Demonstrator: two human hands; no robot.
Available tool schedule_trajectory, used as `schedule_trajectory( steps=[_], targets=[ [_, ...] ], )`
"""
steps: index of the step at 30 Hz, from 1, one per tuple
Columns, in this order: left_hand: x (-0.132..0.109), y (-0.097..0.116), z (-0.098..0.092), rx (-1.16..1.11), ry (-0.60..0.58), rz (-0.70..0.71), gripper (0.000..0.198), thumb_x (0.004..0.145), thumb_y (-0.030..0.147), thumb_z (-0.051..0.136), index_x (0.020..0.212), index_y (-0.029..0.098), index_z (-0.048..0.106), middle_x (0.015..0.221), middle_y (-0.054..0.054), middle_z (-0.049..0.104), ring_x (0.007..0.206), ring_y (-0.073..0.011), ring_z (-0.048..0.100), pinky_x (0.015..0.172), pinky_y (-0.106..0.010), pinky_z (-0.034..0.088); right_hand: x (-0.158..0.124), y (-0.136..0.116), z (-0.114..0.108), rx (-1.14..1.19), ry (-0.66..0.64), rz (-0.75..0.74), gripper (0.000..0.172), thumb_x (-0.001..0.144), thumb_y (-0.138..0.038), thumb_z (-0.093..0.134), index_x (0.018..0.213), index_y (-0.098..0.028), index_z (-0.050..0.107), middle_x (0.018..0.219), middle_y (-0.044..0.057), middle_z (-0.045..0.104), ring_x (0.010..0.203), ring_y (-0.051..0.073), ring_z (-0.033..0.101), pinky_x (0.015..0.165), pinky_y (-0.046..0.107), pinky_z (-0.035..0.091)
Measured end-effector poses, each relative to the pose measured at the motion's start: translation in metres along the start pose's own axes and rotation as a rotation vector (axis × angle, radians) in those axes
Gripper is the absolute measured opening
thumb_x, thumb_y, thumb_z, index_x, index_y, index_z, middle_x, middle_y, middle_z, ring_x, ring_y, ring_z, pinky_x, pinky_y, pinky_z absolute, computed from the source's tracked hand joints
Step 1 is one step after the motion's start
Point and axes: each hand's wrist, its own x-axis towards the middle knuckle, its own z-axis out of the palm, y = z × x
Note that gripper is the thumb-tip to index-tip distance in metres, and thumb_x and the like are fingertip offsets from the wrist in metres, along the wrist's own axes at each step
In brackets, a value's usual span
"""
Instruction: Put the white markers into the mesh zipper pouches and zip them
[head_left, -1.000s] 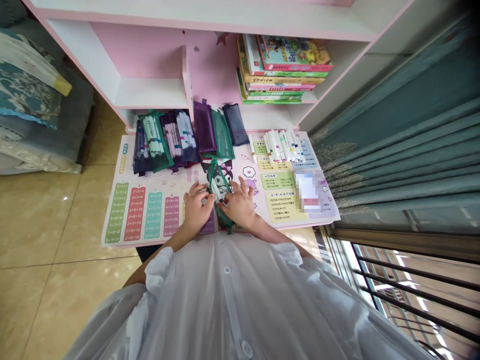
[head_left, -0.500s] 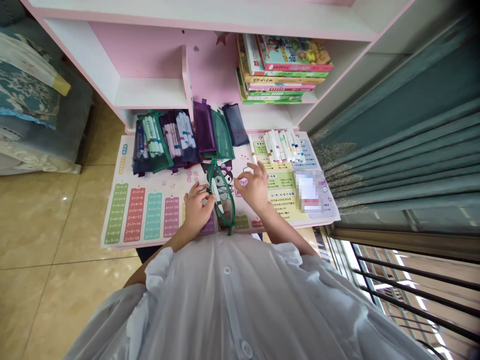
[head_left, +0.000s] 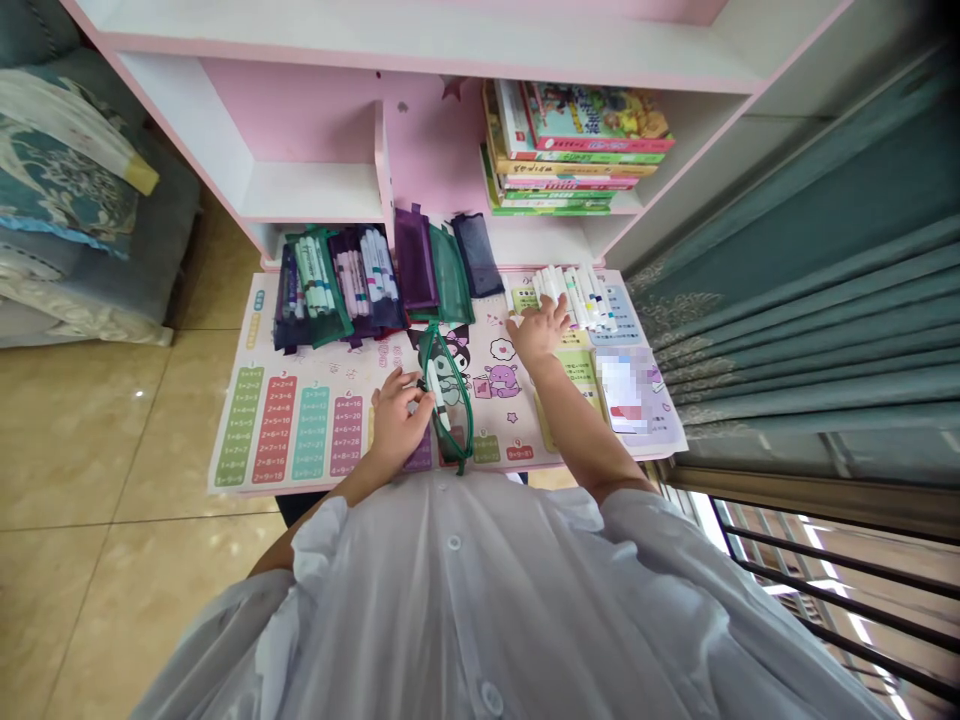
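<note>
My left hand (head_left: 400, 422) is closed on the left edge of a green mesh zip pouch (head_left: 466, 425) lying in front of me. White markers (head_left: 436, 396) show inside this pouch. My right hand (head_left: 541, 330) is spread with bent fingers at the near ends of a loose row of white markers (head_left: 574, 293) with coloured bands. Its fingers cover some of their ends, and I see nothing held in it. A single marker (head_left: 509, 297) lies just left of that row, partly hidden by the hand.
Filled mesh pouches (head_left: 315, 285) lie at the back left. Beside them are flat purple (head_left: 417, 262), green (head_left: 452, 280) and dark blue (head_left: 478, 258) pouches. A phone-like object (head_left: 622, 390), blurred, lies at right. Books (head_left: 577, 150) are stacked on the pink shelf above the printed desk mat (head_left: 495, 345).
My right hand has moved away from the green pouch, forward and right, to the loose markers. My left hand stays at the pouch edge. The view has shifted slightly.
</note>
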Motion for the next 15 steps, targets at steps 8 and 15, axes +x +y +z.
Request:
schedule_trajectory(
  steps=[8, 15],
  targets=[
    [0.000, -0.003, 0.002, 0.007, 0.004, -0.001, 0.026, 0.086, 0.034, 0.062, 0.062, 0.023, 0.062, 0.126, -0.005, 0.071, 0.142, -0.0326, 0.048, 0.120, -0.060, 0.033, 0.003, -0.004, 0.004, -0.036, -0.043, 0.019, 0.027, 0.082, -0.026, 0.057, 0.093, -0.009, 0.074, 0.154, 0.022, 0.045, 0.153, 0.044, 0.019, 0.117, 0.068, 0.023],
    [0.001, -0.001, 0.000, 0.010, 0.008, 0.013, 0.026, 0.085, 0.035, 0.063, 0.061, 0.023, 0.061, 0.124, -0.005, 0.072, 0.141, -0.0325, 0.049, 0.119, -0.059, 0.035, -0.025, -0.002, -0.014, 0.056, 0.012, -0.050, 0.019, 0.076, -0.025, 0.055, 0.079, -0.013, 0.071, 0.151, 0.021, 0.048, 0.152, 0.046, 0.024, 0.115, 0.074, 0.024]
  ],
)
